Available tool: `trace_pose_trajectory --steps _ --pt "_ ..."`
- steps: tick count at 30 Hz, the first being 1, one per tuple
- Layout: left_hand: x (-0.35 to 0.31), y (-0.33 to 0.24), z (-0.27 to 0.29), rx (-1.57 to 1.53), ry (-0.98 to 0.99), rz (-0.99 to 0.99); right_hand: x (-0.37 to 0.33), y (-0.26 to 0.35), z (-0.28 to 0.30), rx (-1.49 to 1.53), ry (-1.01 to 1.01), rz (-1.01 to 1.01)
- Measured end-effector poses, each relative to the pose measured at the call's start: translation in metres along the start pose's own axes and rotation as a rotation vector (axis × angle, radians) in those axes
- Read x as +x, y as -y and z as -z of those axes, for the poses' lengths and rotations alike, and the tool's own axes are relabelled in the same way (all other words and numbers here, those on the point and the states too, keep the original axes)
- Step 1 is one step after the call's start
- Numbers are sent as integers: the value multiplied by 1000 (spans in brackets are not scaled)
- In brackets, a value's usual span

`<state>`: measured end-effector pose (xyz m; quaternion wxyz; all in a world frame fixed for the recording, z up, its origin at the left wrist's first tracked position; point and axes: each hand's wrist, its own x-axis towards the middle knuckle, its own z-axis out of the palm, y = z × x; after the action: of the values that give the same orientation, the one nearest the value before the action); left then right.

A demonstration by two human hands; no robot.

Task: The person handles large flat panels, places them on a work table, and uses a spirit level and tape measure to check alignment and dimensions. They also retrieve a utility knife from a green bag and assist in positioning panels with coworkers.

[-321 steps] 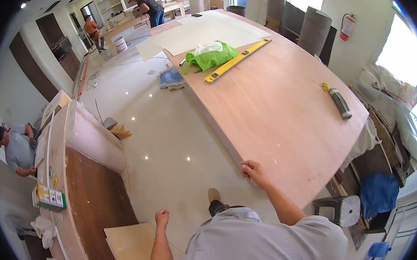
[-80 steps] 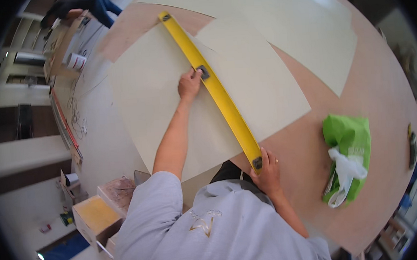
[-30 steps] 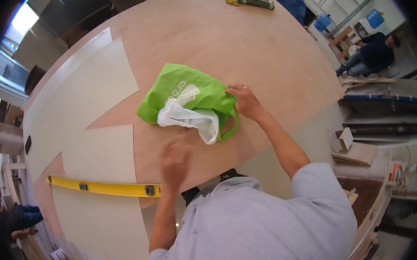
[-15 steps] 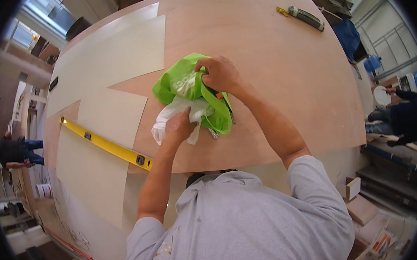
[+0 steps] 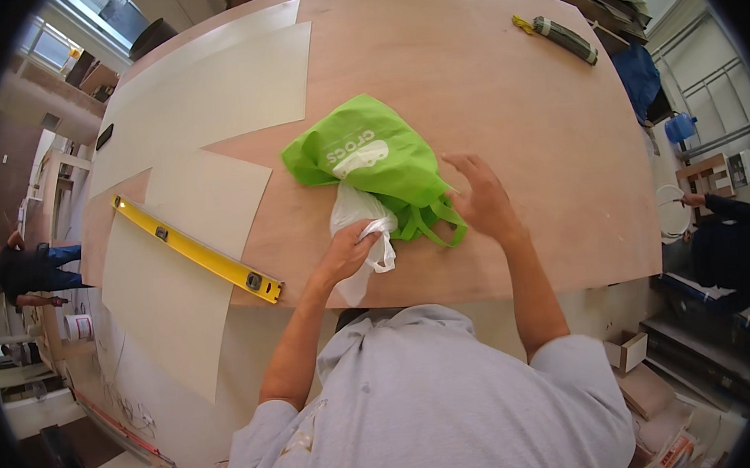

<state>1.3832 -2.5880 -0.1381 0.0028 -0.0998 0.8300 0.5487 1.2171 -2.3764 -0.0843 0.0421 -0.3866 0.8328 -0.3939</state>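
Note:
A bright green tote bag with white print lies on the large wooden tabletop. Its handle loops fall toward me. My left hand grips a white plastic bag by its bunched top, and the far part of that bag meets the green bag's near edge. What the two bags contain is hidden. Just to the right of the green bag is my right hand, its fingers spread and holding nothing.
Left of the bags, a yellow spirit level rests across pale sheets. A dark rolled bundle lies at the far right, a black phone at the far left. One person stands left, another right.
My right hand has let go of the green bag and moved right. The green bag now lies flatter, its print showing. My left hand has drawn the white bag slightly nearer and to the right.

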Motion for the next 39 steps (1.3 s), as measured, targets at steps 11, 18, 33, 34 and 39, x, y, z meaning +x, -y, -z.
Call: trace_pose_trajectory --steps 11,18,33,34,39 --pt "14 -47 -61 -193 315 -30 -93 -18 -106 578 -165 -23" --pt "38 -25 -60 -36 -141 21 -111 -47 -69 1612 286 -681" --pt "39 -23 -67 321 -378 -189 -168 -82 -44 1584 59 -723" --pt "41 -16 -63 440 -438 -191 -172 -88 -41 1568 55 -740" --pt "56 19 -52 1044 -370 -131 -170 -104 -33 1500 -13 -850"
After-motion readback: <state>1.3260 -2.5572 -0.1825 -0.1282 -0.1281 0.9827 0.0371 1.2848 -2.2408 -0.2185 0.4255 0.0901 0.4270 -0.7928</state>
